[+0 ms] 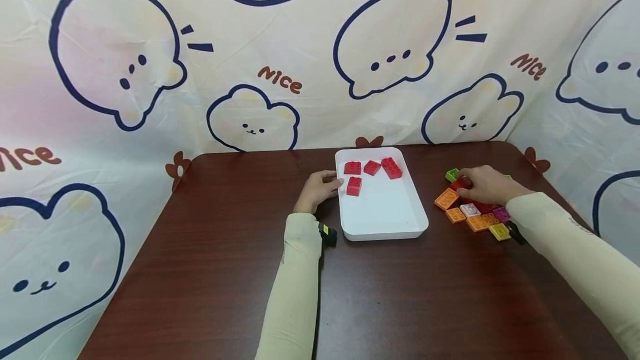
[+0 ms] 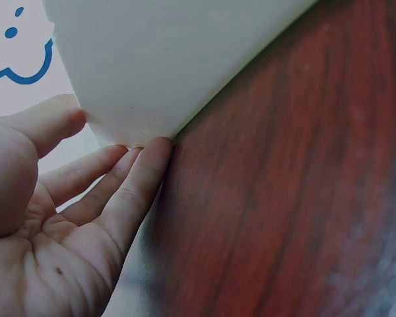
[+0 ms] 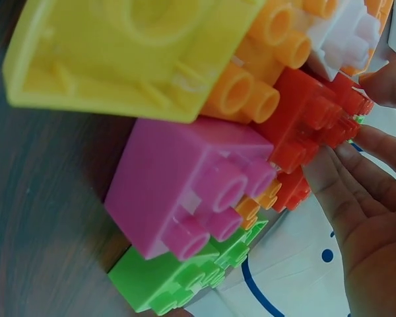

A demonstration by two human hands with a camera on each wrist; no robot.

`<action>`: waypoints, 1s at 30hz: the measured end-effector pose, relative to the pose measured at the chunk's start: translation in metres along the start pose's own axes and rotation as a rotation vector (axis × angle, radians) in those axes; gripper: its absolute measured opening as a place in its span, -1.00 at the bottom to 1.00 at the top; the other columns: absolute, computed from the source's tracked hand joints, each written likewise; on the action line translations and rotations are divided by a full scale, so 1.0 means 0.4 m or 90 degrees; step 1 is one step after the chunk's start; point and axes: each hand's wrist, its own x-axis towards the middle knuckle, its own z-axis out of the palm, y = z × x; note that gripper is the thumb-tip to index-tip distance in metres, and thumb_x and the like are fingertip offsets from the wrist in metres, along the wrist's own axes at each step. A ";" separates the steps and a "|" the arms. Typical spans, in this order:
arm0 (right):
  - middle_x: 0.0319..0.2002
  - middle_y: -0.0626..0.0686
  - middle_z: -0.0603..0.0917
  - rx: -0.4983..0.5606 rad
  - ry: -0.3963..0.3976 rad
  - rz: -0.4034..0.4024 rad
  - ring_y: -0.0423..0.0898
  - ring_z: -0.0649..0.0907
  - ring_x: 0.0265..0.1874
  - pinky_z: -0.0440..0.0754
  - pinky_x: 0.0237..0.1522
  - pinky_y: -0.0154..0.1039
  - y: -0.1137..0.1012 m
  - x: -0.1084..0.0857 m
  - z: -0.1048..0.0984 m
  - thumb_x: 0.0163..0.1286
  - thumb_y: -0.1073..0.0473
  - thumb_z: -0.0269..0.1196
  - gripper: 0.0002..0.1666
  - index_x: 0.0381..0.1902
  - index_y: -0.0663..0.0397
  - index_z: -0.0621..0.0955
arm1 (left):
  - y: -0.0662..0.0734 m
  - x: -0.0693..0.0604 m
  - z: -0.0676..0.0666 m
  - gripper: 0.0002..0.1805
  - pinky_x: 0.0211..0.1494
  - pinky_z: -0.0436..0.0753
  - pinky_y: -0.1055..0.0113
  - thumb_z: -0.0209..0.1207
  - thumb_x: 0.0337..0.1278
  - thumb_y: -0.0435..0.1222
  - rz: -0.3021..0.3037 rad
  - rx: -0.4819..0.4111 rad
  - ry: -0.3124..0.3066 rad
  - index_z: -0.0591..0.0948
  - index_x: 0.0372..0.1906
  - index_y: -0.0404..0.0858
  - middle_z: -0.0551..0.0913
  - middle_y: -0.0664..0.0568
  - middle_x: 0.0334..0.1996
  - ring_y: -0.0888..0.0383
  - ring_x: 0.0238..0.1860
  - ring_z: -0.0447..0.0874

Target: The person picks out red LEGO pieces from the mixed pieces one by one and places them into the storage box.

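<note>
The white tray [image 1: 385, 213] holds several red bricks [image 1: 354, 186] near its far end. At the tray's left side, my left hand [image 1: 317, 189] touches the outer wall with fingertips and thumb; the left wrist view shows its fingers [image 2: 129, 191] nearly straight against the wall [image 2: 152, 66]. My right hand [image 1: 487, 184] is over the pile of coloured bricks on the right. In the right wrist view, the thumb and fingers of that hand [image 3: 366, 158] pinch a red brick [image 3: 343, 96] among others, its far side partly hidden.
Around the right hand lie orange [image 1: 446, 199], white [image 1: 470, 210], yellow [image 1: 500, 231], purple [image 1: 501, 214] and green [image 1: 452, 175] bricks. The brown table [image 1: 225, 271] meets a printed cloth [image 1: 310, 32] at the back and right.
</note>
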 end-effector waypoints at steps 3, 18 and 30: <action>0.00 0.36 0.67 -0.002 0.001 0.001 0.23 0.67 -0.11 0.62 0.03 0.31 0.000 -0.001 -0.005 0.33 0.01 0.41 -0.39 0.17 0.31 0.57 | 0.001 0.000 0.000 -0.42 0.18 0.66 0.15 0.30 0.35 -0.17 0.001 -0.002 -0.001 0.49 0.37 -0.31 0.54 -0.18 0.25 -0.01 0.06 0.68; 0.03 0.41 0.64 -0.007 -0.008 0.004 0.23 0.66 -0.12 0.64 0.01 0.29 -0.010 0.005 -0.027 0.32 0.02 0.42 -0.37 0.17 0.36 0.56 | 0.002 -0.003 0.001 -0.43 0.19 0.65 0.15 0.29 0.36 -0.18 -0.010 -0.008 -0.002 0.50 0.37 -0.31 0.55 -0.19 0.23 0.00 0.05 0.68; -0.02 0.37 0.67 0.002 -0.004 -0.004 0.20 0.66 -0.16 0.68 -0.04 0.24 -0.030 0.012 -0.044 0.33 0.04 0.41 -0.37 0.19 0.36 0.56 | 0.002 0.000 0.000 -0.43 0.18 0.66 0.16 0.30 0.36 -0.20 0.001 -0.009 -0.007 0.49 0.37 -0.34 0.55 -0.20 0.23 -0.01 0.06 0.67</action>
